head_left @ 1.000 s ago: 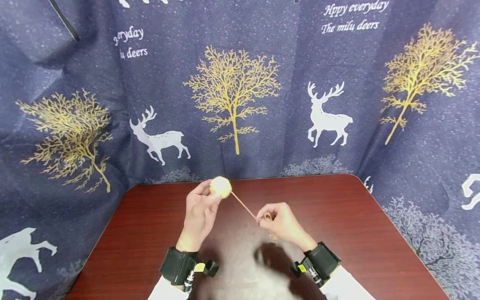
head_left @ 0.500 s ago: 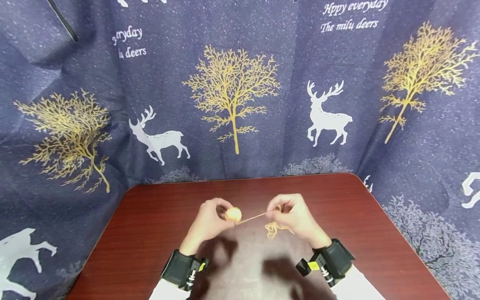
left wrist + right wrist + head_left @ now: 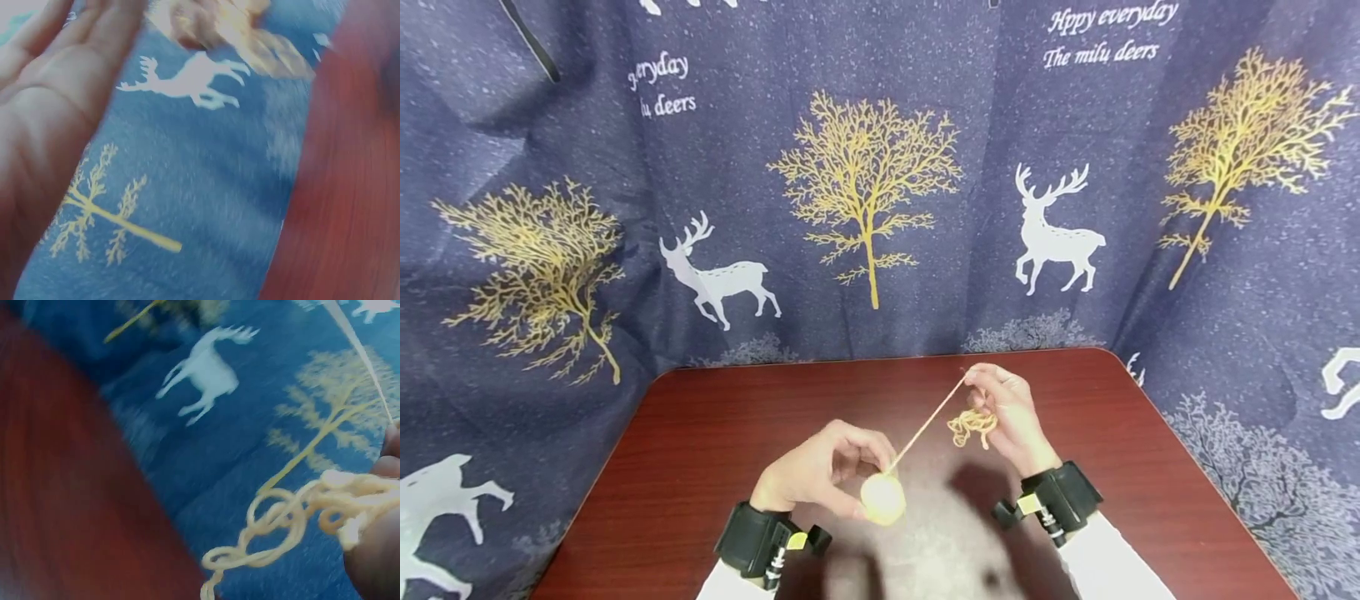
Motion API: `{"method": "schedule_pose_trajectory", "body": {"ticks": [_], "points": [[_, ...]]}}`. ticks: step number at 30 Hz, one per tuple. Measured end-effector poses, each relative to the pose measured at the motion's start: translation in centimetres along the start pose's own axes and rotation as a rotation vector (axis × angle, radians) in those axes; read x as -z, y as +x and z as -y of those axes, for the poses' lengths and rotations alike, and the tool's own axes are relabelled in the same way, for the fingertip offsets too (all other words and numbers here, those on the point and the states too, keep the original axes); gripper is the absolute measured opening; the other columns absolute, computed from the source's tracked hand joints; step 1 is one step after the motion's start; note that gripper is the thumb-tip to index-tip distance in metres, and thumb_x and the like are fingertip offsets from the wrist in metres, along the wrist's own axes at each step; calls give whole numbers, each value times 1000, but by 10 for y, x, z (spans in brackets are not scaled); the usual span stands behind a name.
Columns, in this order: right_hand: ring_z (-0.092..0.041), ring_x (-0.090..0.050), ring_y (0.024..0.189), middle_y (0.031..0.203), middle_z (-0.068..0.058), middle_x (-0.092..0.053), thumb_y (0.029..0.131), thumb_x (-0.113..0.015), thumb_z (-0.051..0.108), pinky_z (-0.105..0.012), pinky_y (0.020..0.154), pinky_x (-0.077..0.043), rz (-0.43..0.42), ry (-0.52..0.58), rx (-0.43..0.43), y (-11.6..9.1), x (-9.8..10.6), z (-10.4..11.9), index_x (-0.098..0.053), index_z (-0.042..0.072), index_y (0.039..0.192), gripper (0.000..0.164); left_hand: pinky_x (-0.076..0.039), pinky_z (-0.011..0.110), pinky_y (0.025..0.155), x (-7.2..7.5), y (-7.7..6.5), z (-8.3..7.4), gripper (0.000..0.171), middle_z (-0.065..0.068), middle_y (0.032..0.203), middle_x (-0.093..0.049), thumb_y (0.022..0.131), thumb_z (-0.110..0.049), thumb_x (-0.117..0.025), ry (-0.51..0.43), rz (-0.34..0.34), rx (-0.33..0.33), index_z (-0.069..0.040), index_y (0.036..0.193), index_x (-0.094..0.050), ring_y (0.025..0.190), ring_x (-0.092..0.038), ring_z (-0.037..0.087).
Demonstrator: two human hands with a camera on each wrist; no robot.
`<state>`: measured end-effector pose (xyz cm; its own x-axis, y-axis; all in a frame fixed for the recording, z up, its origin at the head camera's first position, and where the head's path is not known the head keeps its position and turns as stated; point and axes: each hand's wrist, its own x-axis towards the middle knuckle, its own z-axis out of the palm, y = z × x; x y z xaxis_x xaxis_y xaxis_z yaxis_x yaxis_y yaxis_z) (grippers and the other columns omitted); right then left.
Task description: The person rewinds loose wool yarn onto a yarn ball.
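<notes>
A small pale-yellow ball of yarn glows brightly in the head view, low over the middle of the table. My left hand holds it between thumb and curved fingers. From the ball a taut yarn strand slants up and right to my right hand, which pinches it at the fingertips. Loose loops of yarn dangle from the right hand, tangled, in the right wrist view. The left wrist view shows the left palm large, with a blur of yarn and fingers at the top; the ball is not clear there.
Beneath both hands lies a reddish-brown wooden table with rounded far corners. A dark blue curtain printed with white deer and golden trees hangs behind and around it. Black camera straps circle both wrists.
The left hand has turned and carried the ball down, nearer the body. My right hand has moved up and right, drawing the strand longer. More loose yarn hangs in view below it.
</notes>
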<state>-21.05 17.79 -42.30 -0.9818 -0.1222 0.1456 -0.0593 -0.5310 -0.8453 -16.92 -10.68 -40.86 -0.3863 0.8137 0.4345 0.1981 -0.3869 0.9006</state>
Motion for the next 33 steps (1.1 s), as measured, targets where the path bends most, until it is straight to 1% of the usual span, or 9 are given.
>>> {"method": "schedule_pose_trajectory", "body": {"ticks": [5, 9, 12, 15, 17, 20, 23, 29, 33], "points": [[-6, -47, 49, 73, -3, -65, 86, -70, -2, -17, 41, -38, -5, -469, -12, -4, 4, -25, -72, -5, 92, 7, -56, 26, 86, -3, 7, -2, 42, 4, 115, -66, 76, 9, -72, -149, -373, -265, -6, 115, -69, 102, -63, 15], [-5, -47, 47, 67, 1, -63, 80, -72, -5, -19, 41, -39, 212, -815, 56, -13, -3, -35, -75, 7, 85, 13, -56, 25, 86, -6, 16, -6, 39, 4, 111, -68, 79, 15, -59, -209, -823, -287, -7, 109, -70, 99, -65, 15], [-2, -46, 50, 64, 8, -59, 78, -73, -5, -18, 44, -40, 386, -947, 144, -23, -13, -37, -74, 15, 82, 21, -57, 26, 86, -4, 24, -5, 31, 9, 107, -67, 83, 17, -58, -227, -1121, -273, -3, 104, -68, 97, -67, 17], [0, -48, 57, 65, 14, -57, 76, -76, -3, -17, 51, -42, 485, -1003, 195, -31, -25, -34, -73, 18, 80, 22, -59, 28, 84, -1, 28, 2, 26, 12, 102, -67, 80, 15, -70, -71, -1328, -218, 2, 103, -68, 92, -68, 19], [1, -48, 57, 65, 15, -56, 75, -77, -2, -17, 50, -42, 519, -989, 205, -35, -30, -30, -73, 18, 79, 22, -60, 30, 82, 2, 27, 9, 30, 12, 99, -68, 76, 13, -78, 159, -1389, -145, 5, 103, -69, 89, -68, 20], [0, -48, 54, 64, 10, -58, 76, -77, -4, -18, 46, -42, 535, -900, 220, -37, -33, -19, -73, 14, 81, 19, -61, 32, 78, 6, 21, 20, 36, 12, 96, -70, 69, 9, -84, 560, -1363, 3, 4, 102, -71, 86, -70, 22], [-5, -51, 47, 63, 0, -61, 80, -72, -9, -23, 39, -44, 517, -718, 237, -34, -32, -5, -73, 5, 86, 15, -61, 32, 75, 8, 12, 26, 36, 9, 94, -71, 66, 5, -86, 811, -1218, 149, -1, 98, -71, 82, -71, 21], [-2, -40, 47, 69, 4, -63, 87, -60, -13, -21, 38, -25, 346, -240, 205, -24, -26, 15, -74, 8, 91, 26, -56, 24, 66, 8, 2, 25, 33, -1, 81, -68, 64, -1, -85, 872, -731, 442, -7, 92, -70, 72, -65, 13], [-4, -39, 50, 68, 5, -58, 94, -51, -11, -20, 42, -20, 291, 51, 134, -17, -20, 21, -73, 7, 92, 29, -57, 30, 71, 5, -1, 17, 31, -3, 82, -68, 66, -2, -84, 741, -424, 483, -7, 93, -71, 75, -64, 12]]}}
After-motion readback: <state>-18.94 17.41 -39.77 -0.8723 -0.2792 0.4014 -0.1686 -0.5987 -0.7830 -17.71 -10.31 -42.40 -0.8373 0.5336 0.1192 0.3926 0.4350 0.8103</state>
